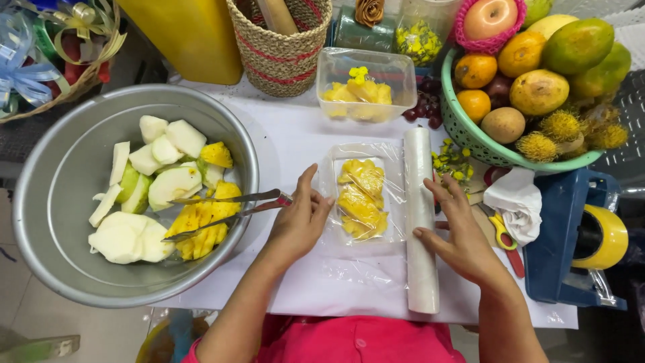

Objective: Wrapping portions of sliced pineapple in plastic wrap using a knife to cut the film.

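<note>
Clear film over pineapple tray (361,199) | between open fingers: left hand (299,218), right hand (457,228)

- A large metal bowl (64,222) at the left holds pale fruit wedges (151,161) and pineapple slices (201,225), with metal tongs (225,208) resting across its rim.
- A clear plastic box (366,84) of yellow fruit pieces stands further back.
- A green basket (470,134) at the right is heaped with oranges, mangoes and spiky rambutans.
- Dark grapes (423,107) lie just beside the basket.
- A woven basket (282,47) stands at the back.
- Yellow-handled scissors (502,232) lie near a crumpled white cloth (517,202).
</note>
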